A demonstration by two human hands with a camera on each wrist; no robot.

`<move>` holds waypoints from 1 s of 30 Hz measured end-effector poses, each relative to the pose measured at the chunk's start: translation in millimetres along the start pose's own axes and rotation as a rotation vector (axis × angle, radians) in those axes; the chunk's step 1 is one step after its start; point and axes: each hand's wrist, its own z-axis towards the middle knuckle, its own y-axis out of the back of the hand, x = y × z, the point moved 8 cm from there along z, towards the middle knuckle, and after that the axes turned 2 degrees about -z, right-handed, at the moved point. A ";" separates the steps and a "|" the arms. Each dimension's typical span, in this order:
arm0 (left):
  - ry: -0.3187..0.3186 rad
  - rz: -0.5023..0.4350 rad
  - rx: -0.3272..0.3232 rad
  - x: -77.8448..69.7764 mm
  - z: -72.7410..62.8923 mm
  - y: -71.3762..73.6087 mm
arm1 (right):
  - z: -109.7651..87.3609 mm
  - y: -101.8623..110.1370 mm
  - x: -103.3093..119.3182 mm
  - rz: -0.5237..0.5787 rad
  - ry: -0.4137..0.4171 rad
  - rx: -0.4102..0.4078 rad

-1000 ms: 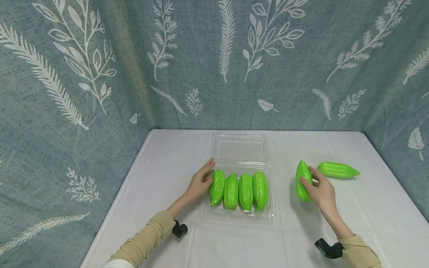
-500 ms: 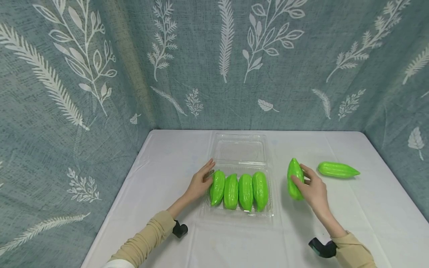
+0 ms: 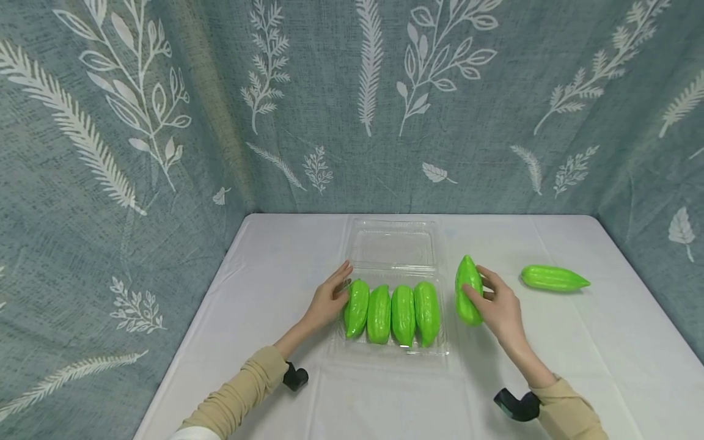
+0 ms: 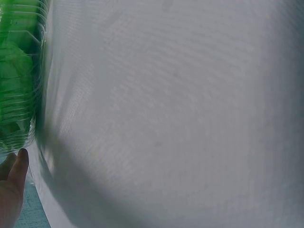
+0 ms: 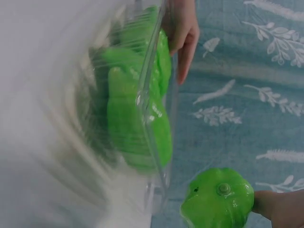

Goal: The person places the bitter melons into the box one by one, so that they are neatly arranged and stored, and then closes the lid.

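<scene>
My right hand [image 3: 500,311] holds a bright green, ribbed bitter melon [image 3: 466,293] upright between thumb and fingers, just right of the clear plastic clamshell box [image 3: 440,349]. The right wrist view shows the blunt end of this bitter melon [image 5: 219,198], with fingers [image 5: 280,206] against its side. Several more bitter melons [image 3: 403,315] lie side by side in the box. My left hand [image 3: 324,305] rests at the box's left wall, fingers extended. In the left wrist view, its fingertips [image 4: 21,159] are right at the box's corner.
Another bitter melon [image 3: 555,278] lies on the white-covered table [image 3: 577,354] at the right. The box's transparent lid [image 3: 393,244] is folded back behind it. Blue-green leaf-patterned curtains [image 3: 341,159] enclose the table at the back and sides.
My right hand has moved left with the bitter melon, away from the one lying at the right and close to the box. The left hand has stayed in place.
</scene>
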 end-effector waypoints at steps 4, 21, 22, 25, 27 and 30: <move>0.007 -0.003 0.002 0.2 0.0 -0.1 | 1.2 -7.8 7.1 0.018 0.020 0.009; 0.008 -0.003 -0.021 12.6 2.9 -1.2 | 1.6 -44.5 33.1 0.075 0.058 0.058; 0.007 -0.001 -0.022 12.2 2.6 -1.2 | 2.0 -46.0 33.5 0.077 0.059 0.060; -0.001 0.011 -0.015 11.0 2.1 -1.0 | 2.4 -49.8 34.8 0.086 0.058 0.066; 0.005 0.005 -0.015 7.5 1.5 -0.9 | 2.3 -51.8 35.8 0.090 0.059 0.066; -0.003 0.003 -0.034 23.1 5.4 -2.3 | 1.9 -55.7 38.4 0.096 0.063 0.070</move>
